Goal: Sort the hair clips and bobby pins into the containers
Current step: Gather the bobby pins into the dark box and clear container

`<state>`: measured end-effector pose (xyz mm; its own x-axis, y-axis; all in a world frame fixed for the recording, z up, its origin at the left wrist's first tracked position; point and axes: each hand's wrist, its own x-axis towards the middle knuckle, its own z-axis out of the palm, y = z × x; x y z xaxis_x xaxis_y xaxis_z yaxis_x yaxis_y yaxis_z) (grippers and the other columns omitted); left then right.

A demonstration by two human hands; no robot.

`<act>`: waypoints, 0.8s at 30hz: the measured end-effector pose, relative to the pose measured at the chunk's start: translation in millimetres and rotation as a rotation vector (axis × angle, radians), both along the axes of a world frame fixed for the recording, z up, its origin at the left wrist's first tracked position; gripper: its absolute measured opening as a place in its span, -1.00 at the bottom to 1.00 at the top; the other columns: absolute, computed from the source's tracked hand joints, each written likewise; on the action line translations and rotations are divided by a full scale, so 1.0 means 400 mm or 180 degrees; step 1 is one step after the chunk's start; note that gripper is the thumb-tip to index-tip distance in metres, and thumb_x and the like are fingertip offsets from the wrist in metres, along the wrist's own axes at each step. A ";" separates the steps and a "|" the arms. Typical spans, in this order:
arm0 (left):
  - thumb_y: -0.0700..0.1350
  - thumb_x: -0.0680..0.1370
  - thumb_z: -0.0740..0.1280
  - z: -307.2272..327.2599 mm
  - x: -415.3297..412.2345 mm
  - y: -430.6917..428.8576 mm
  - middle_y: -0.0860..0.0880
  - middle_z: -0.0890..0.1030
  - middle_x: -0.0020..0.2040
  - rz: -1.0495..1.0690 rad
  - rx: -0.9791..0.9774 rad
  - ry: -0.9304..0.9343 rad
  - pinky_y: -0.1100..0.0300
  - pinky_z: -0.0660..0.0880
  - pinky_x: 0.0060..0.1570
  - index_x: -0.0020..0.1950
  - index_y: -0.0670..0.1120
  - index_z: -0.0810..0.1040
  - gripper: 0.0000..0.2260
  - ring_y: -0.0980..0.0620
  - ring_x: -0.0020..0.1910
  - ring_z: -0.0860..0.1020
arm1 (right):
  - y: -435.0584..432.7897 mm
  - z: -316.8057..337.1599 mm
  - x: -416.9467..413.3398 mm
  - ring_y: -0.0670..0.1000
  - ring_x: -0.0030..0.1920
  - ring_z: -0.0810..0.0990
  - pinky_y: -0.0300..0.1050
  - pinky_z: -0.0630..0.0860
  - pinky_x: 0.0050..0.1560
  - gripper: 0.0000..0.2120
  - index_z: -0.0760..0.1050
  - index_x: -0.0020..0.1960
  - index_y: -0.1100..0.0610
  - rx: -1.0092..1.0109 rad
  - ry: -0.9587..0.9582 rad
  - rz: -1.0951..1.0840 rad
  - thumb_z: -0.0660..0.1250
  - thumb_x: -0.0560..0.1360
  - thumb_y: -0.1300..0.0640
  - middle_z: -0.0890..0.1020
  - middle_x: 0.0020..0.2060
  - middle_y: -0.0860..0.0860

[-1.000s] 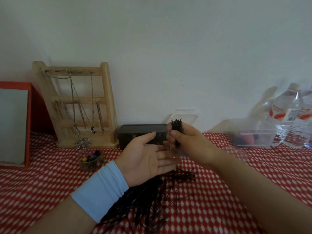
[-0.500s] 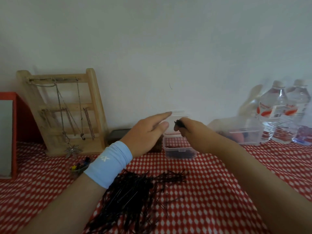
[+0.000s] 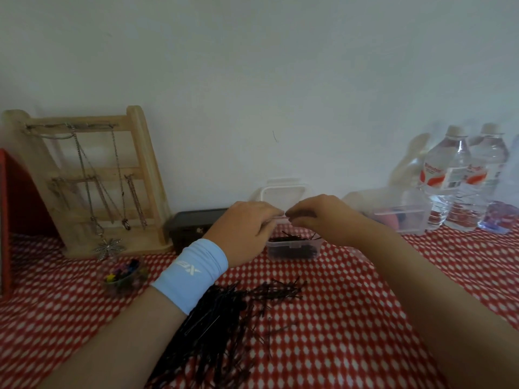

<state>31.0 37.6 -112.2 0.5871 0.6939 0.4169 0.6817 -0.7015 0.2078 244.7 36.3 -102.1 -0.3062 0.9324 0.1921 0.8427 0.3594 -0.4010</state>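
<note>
A small clear container (image 3: 292, 249), its lid (image 3: 282, 192) flipped open against the wall, holds black bobby pins. My left hand (image 3: 247, 228) curls over the container's left rim. My right hand (image 3: 320, 217) hovers over the container's opening with its fingers curled down, pinching a dark bundle of bobby pins, mostly hidden under the fingers. The two hands' fingertips almost meet above the back rim. A big loose pile of black bobby pins (image 3: 224, 318) lies on the red checked cloth in front. A small round clear pot with coloured clips (image 3: 123, 273) stands to the left.
A black box (image 3: 193, 226) sits left of the container, beside a wooden jewellery stand (image 3: 84, 178) hung with necklaces. A larger clear tub (image 3: 398, 211) and two water bottles (image 3: 463, 178) stand at the back right. A red frame (image 3: 5, 220) is at the far left.
Both hands dropped from in front of the wall down onto the small clear container. My right hand carried its bundle of pins down over the opening; my left closed on the rim.
</note>
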 end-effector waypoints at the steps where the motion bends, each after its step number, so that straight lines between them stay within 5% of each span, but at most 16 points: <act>1: -0.03 0.62 0.16 -0.005 0.006 0.001 0.07 0.62 0.18 -0.0045 0.0081 0.0159 0.07 0.38 0.25 0.28 0.02 0.56 -0.70 0.05 0.13 0.54 | -0.001 0.003 0.004 -0.12 0.06 0.58 -0.23 0.45 0.15 -0.77 0.63 0.24 0.02 0.0029 -0.0118 -0.0030 0.31 0.62 0.07 0.67 0.13 -0.09; 5: 0.05 0.61 0.17 -0.025 0.039 -0.007 0.05 0.62 0.08 -0.0157 0.0273 0.0837 0.07 0.40 0.20 0.22 0.00 0.56 -0.71 0.01 0.04 0.53 | -0.010 0.021 0.031 -0.18 -0.08 0.47 -0.25 0.37 0.03 -0.76 0.65 0.15 -0.02 -0.0011 -0.0529 -0.0216 0.29 0.57 0.17 0.56 0.02 -0.10; 9: 0.13 0.59 0.14 -0.043 0.068 -0.009 0.01 0.59 0.16 -0.0122 -0.0260 0.1265 0.01 0.50 0.10 0.30 0.02 0.46 -0.65 -0.03 0.10 0.54 | -0.013 0.020 0.036 -0.15 -0.08 0.52 -0.22 0.44 0.06 -0.78 0.68 0.10 -0.02 -0.0355 -0.0828 -0.0350 0.32 0.55 0.18 0.61 -0.08 -0.16; 15: 0.08 0.61 0.18 -0.030 0.076 -0.004 -0.01 0.59 0.07 0.0092 -0.0138 0.1137 0.04 0.50 0.08 0.16 -0.04 0.57 -0.71 -0.03 0.03 0.55 | -0.008 0.001 0.010 -0.14 -0.12 0.64 -0.17 0.59 0.08 -0.82 0.74 -0.05 -0.07 -0.0293 -0.0435 -0.0276 0.45 0.48 0.19 0.72 -0.15 -0.16; 24: 0.11 0.57 0.22 -0.050 0.097 0.004 -0.04 0.57 0.24 0.0140 -0.0455 0.1246 -0.01 0.50 0.18 0.39 0.02 0.38 -0.59 -0.08 0.17 0.54 | -0.001 0.026 0.042 -0.30 -0.22 0.56 -0.54 0.36 -0.20 -0.88 0.71 -0.04 0.03 0.0320 0.0262 -0.0629 0.54 0.43 0.17 0.65 -0.23 -0.18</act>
<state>69.7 39.1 -132.3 0.6507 0.7565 0.0658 0.7571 -0.6530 0.0202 261.6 35.8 -91.8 -0.0991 0.9476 0.3038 0.8666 0.2322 -0.4417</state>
